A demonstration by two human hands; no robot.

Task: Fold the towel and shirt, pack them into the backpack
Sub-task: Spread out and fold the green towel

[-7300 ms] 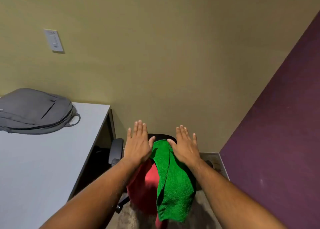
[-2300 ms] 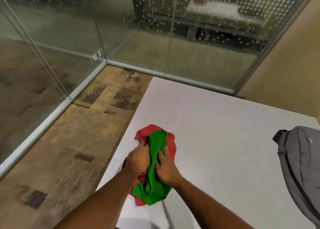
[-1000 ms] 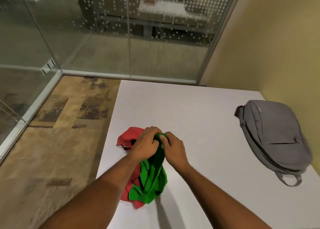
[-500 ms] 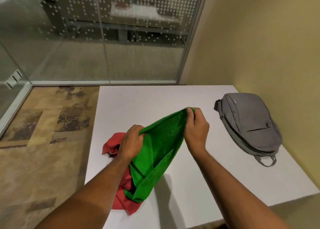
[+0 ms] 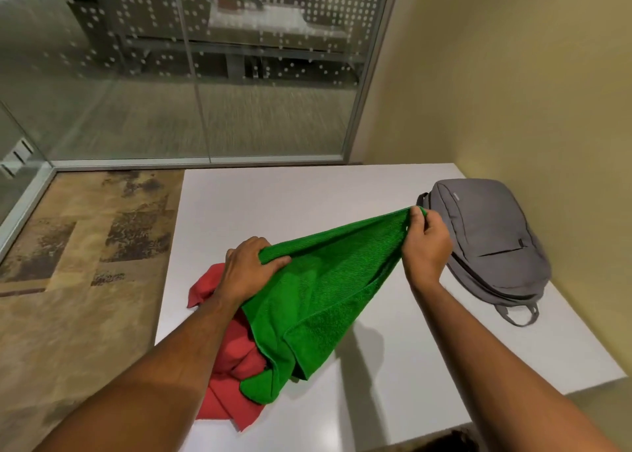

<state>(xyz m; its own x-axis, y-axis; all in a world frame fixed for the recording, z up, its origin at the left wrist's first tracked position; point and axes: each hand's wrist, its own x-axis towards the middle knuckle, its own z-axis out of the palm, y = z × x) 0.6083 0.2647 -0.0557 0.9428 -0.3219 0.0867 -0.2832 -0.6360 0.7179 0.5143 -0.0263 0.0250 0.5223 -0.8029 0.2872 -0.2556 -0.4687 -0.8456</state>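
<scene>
White table (image 5: 307, 198) along yellow wall; grey backpack (image 5: 492, 243) flat at right edge, crumpled red shirt (image 5: 232, 359) near left edge, well apart.

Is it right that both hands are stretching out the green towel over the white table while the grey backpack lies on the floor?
Not quite. The head view shows the grey backpack lying on the white table, not on the floor. The rest holds: the left hand and right hand stretch the green towel over it.
</scene>
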